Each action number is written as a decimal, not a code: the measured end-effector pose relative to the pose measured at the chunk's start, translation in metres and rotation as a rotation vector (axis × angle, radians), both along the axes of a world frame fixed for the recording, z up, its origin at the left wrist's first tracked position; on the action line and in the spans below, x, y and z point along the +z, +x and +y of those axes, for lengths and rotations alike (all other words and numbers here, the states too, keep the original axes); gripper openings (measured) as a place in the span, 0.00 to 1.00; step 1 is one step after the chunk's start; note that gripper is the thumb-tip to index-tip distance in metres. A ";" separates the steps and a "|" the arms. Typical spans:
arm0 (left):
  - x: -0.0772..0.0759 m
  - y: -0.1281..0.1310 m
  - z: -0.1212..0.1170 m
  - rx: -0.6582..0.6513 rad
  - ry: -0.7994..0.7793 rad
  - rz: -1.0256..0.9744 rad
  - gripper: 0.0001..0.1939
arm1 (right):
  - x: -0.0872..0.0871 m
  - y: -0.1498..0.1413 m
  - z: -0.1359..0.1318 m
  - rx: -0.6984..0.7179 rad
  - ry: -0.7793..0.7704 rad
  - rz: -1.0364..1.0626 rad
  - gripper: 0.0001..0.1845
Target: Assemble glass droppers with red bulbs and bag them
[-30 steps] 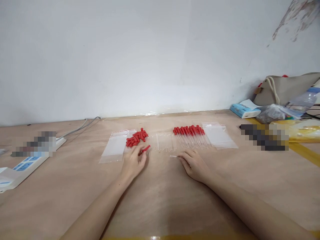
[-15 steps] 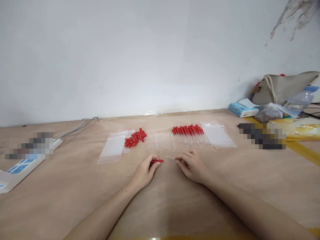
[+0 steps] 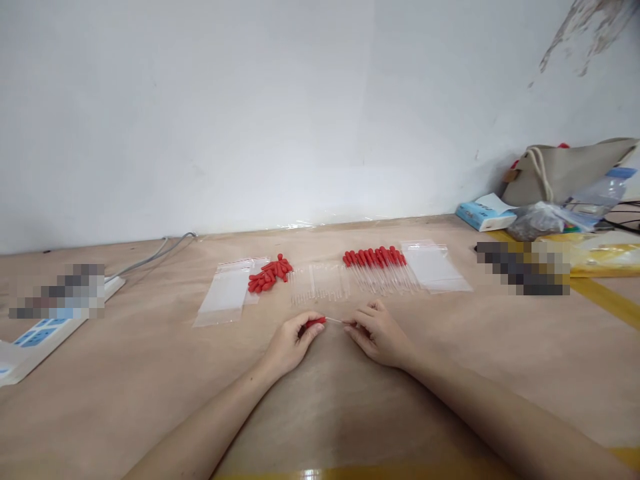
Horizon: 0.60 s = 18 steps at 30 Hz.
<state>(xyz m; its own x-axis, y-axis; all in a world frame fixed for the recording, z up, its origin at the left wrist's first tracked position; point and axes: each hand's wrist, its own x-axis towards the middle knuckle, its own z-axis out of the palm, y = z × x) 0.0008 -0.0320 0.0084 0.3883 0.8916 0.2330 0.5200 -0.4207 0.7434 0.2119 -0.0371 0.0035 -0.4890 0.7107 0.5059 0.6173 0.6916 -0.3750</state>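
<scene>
My left hand (image 3: 290,341) is closed around a red rubber dropper bulb (image 3: 317,322), its open end pointing right. My right hand (image 3: 379,338) pinches a thin clear dropper tube (image 3: 334,321), whose left tip meets the mouth of the bulb; I cannot tell whether it is inside. Beyond my left hand lies a pile of loose red bulbs (image 3: 270,275). A row of bare clear tubes (image 3: 320,283) is spread out in the middle. Past my right hand, several droppers with red bulbs on clear tubes (image 3: 381,267) lie side by side.
Clear zip bags flank the rows, one group at left (image 3: 220,297) and another at right (image 3: 433,270). A power strip (image 3: 47,333) with a grey cable sits far left. A blue tissue pack (image 3: 485,215), a beige bag (image 3: 575,173) and yellow packaging (image 3: 600,257) stand far right.
My right hand has moved slightly left with the tube, closing the gap to the red bulb. My left hand stays nearly in place.
</scene>
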 end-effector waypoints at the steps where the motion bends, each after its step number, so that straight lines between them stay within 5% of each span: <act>1: 0.000 0.000 0.000 0.007 0.001 -0.005 0.11 | 0.000 0.000 0.000 0.014 -0.007 0.000 0.09; 11: 0.000 -0.003 -0.004 -0.090 0.062 -0.035 0.10 | 0.000 0.004 0.002 0.122 -0.034 0.008 0.11; 18: 0.005 -0.001 -0.008 -0.162 0.068 0.045 0.11 | -0.003 0.006 0.005 0.103 0.130 -0.099 0.12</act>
